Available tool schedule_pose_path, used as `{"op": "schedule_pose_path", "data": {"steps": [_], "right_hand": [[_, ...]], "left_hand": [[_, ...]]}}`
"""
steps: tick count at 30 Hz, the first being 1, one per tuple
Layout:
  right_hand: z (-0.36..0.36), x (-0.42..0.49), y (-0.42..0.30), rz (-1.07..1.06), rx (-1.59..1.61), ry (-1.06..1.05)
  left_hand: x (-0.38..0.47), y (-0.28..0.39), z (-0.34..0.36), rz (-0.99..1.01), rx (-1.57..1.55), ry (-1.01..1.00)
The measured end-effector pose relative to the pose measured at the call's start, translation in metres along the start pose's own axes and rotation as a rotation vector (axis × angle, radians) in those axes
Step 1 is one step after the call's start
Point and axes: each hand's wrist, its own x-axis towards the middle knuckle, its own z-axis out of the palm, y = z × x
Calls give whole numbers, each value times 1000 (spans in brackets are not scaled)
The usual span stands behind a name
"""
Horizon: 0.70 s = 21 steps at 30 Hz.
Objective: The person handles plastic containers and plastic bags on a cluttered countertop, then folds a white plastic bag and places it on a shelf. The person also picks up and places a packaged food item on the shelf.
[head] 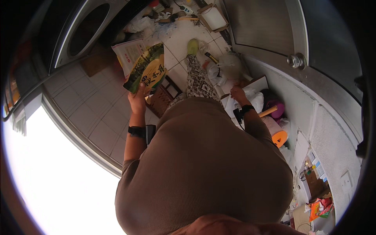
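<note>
My left hand (pixel 137 100) grips the bottom corner of a flat green and yellow food pouch (pixel 152 67) with large printed writing, thumb on its front face. Behind the pouch shows a white and pink printed packet (pixel 128 53); whether my hand also holds it cannot be told. On the other side, my right hand (pixel 238 94) hangs with curled fingers beside a white plastic bag (pixel 255 100) and a white panel (pixel 258 84). Its palm side is hidden, so any hold there is unclear. A brown patterned box (pixel 160 101) lies below the pouch.
A metal door with a round knob (pixel 296 61) stands at right. Along the wall lie a wooden handle (pixel 268 111), a purple object (pixel 276 108) and an orange-ended roll (pixel 279 138). Plastic bags (pixel 230 64) and a box (pixel 213 18) clutter the tiled floor (pixel 173 51). A washing machine-like appliance (pixel 88 29) is at left.
</note>
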Motion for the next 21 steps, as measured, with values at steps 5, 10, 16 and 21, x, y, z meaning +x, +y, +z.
{"op": "schedule_pose_path", "data": {"steps": [5, 10, 16, 21], "right_hand": [[-38, 112, -93, 26, -193, 213], [-75, 189, -185, -86, -142, 298], [-90, 284, -218, 27, -299, 278], [-83, 326, -204, 23, -267, 389]], "left_hand": [[46, 8, 26, 22, 167, -45], [97, 15, 72, 438, 830, -239], [144, -15, 121, 656, 952, -467], [181, -62, 133, 552, 1133, -645]]}}
